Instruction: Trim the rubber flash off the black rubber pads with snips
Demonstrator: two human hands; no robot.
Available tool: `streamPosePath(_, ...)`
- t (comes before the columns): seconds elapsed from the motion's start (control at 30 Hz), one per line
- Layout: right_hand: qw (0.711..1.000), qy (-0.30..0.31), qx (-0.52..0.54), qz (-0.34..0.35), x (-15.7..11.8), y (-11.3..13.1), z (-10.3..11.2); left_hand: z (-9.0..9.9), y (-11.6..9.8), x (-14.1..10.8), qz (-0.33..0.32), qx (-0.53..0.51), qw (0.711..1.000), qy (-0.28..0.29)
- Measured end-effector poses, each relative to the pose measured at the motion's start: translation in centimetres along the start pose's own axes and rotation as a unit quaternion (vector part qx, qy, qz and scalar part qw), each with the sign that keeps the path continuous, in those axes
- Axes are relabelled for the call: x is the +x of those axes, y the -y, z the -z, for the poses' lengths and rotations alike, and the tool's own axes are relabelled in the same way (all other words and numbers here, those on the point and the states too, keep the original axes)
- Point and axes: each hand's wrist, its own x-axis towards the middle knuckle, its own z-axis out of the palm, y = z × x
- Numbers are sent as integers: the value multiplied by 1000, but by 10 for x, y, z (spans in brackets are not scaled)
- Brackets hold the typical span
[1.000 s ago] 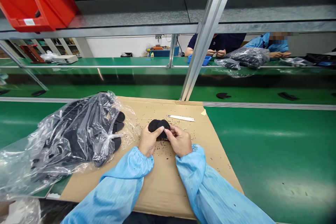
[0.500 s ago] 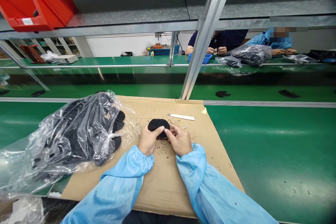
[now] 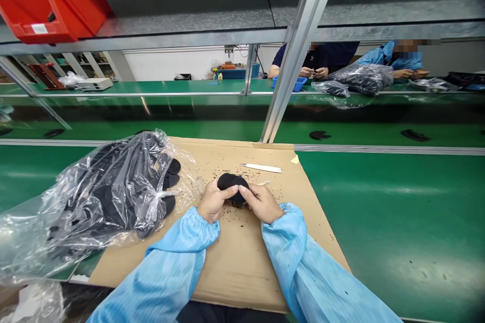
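Note:
A rounded black piece [image 3: 232, 181] is held between both hands above a brown cardboard sheet [image 3: 242, 272]. My left hand [image 3: 212, 201] grips its left side, thumb across the near face. On the right side my right hand [image 3: 263, 203] pinches it, and the two thumb tips nearly meet. The fingers behind the piece are hidden. Beyond the hands lies a white knife-like tool [image 3: 261, 167], with a small thin tool [image 3: 264, 182] nearer the right hand. Small black scraps are scattered over the cardboard.
A clear plastic bag [image 3: 109, 192] of black pieces lies at the left. A metal post [image 3: 290, 60] rises behind the cardboard. A red bin [image 3: 56, 5] sits on the upper shelf. Two people work across the green bench, near a blue tray [image 3: 297, 84].
The black piece has moved slightly right and tilted. My right hand has shifted a little right and turned, its fingers now more hidden behind the piece.

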Motion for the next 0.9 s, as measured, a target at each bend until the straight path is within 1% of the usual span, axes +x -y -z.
streamPosePath(0.1, 999, 1, -28, 29, 0, 1, 4, 0, -2, -2, -1, -1, 1000, 23)
streamPosePath(0.17, 998, -3, -45, 33, 0, 0, 4, 1, -2, -2, 0, -2, 1000, 28)
streamPosePath(0.23, 998, -6, -53, 31, 0, -2, 2, 0, -2, -2, 4, -1, 1000, 22)
streamPosePath(0.3, 997, -31, -61, 33, -1, -3, -2, 0, -2, 0, 10, -11, 1000, 7)
streamPosePath(0.4, 994, -88, -28, 51, -3, -2, -8, 1, -2, 2, 36, -62, 997, -22)
streamPosePath(0.47, 992, -91, 18, 83, -4, 0, -10, 2, -2, 3, 72, -92, 993, -24)
streamPosePath(0.5, 990, -88, 32, 105, -5, 1, -10, 3, -2, 3, 95, -98, 991, -17)
streamPosePath(0.57, 983, -92, 30, 155, -6, 3, -9, 5, -1, 3, 134, -97, 986, 8)
streamPosePath(0.63, 976, -110, 11, 186, -6, 3, -9, 6, -1, 2, 152, -86, 984, 32)
streamPosePath(0.8, 975, -140, -30, 171, -5, -1, -13, 7, 1, 0, 169, -61, 982, 60)
streamPosePath(0.9, 970, -144, -55, 188, -5, -1, -14, 7, 1, -1, 163, -61, 982, 74)
